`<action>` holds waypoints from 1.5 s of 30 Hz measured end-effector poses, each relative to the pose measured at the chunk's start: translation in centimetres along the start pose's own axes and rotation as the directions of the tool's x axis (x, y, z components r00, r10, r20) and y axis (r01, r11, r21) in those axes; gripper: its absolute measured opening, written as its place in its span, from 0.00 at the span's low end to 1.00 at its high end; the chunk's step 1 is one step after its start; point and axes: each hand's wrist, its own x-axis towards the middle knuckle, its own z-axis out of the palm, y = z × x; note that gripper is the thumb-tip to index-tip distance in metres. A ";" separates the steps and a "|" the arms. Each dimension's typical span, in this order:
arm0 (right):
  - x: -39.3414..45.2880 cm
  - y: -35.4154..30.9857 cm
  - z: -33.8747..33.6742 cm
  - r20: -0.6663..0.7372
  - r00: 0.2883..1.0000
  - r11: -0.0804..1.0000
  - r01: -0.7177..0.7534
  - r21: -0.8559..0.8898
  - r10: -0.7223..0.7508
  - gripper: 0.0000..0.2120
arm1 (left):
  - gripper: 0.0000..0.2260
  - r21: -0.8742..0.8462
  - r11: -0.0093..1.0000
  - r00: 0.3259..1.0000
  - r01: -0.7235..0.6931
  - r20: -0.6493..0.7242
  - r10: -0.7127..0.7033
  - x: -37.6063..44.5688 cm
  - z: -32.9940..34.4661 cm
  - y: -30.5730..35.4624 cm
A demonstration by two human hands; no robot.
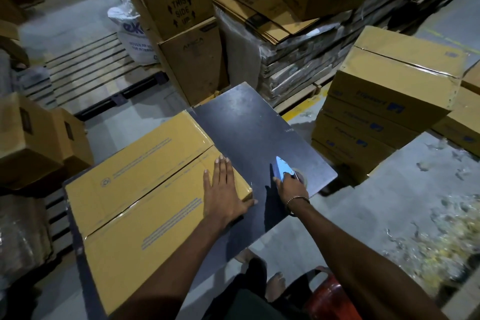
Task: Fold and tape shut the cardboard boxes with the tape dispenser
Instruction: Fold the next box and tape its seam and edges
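Cardboard, the box [145, 189] is kept at lower left on the dark table [249, 122], steadied by the flat, open left hand [223, 193]. At centre, the dispenser [284, 167] is held in the right hand [292, 187], seemingly ready for the seam.

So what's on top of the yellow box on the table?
The left hand rests flat, fingers straight, on the yellow box near its right end, beside the flap seam. The patch of cardboard under the palm is hidden.
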 end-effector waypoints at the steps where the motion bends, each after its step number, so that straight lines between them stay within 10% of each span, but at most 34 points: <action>1: -0.1 0.0 0.4 0.040 0.999 1.000 0.001 0.011 -0.001 0.22 | 0.60 -0.039 0.999 1.000 -0.024 -0.010 0.024 -0.1 -0.3 -0.6; 9: -8.8 -4.0 0.5 -0.224 0.975 0.936 0.064 0.347 0.016 0.13 | 0.37 -0.122 0.982 0.980 -0.141 -0.159 0.121 -0.6 0.4 -3.6; 15: -14.2 -7.9 0.9 0.143 0.984 0.588 -0.178 0.789 0.105 0.13 | 0.31 -0.225 0.972 0.960 0.062 -0.252 -0.120 -0.7 0.8 -3.9; 18: -13.8 -9.7 1.2 0.166 0.985 0.588 -0.162 0.793 0.047 0.28 | 0.30 -0.218 0.974 0.960 0.067 -0.252 -0.122 -0.6 1.1 -3.9; 27: -9.3 -8.9 -1.1 0.423 0.898 0.616 -0.267 0.741 -0.119 0.24 | 0.31 -0.206 0.977 0.961 0.064 -0.250 -0.116 -0.5 1.5 -4.1; 30: -8.8 -8.7 -1.7 0.249 0.965 0.806 -0.083 0.586 -0.082 0.45 | 0.30 -0.216 0.975 0.958 0.056 -0.262 -0.113 -0.5 1.5 -4.2; 36: -9.8 -10.5 0.9 0.098 0.941 0.878 0.260 0.402 -0.323 0.38 | 0.27 -0.218 0.976 0.953 0.025 -0.289 -0.089 -0.5 1.8 -4.6; 42: -5.3 -11.2 -1.4 0.336 0.905 0.932 0.147 0.331 -0.262 0.35 | 0.28 -0.294 0.956 0.945 -0.001 -0.312 -0.095 0.0 1.9 -5.2; 45: -4.8 -12.7 -1.7 0.185 0.914 0.868 0.258 0.424 -0.362 0.32 | 0.28 -0.388 0.921 0.897 0.033 -0.395 -0.198 -0.5 1.3 -5.3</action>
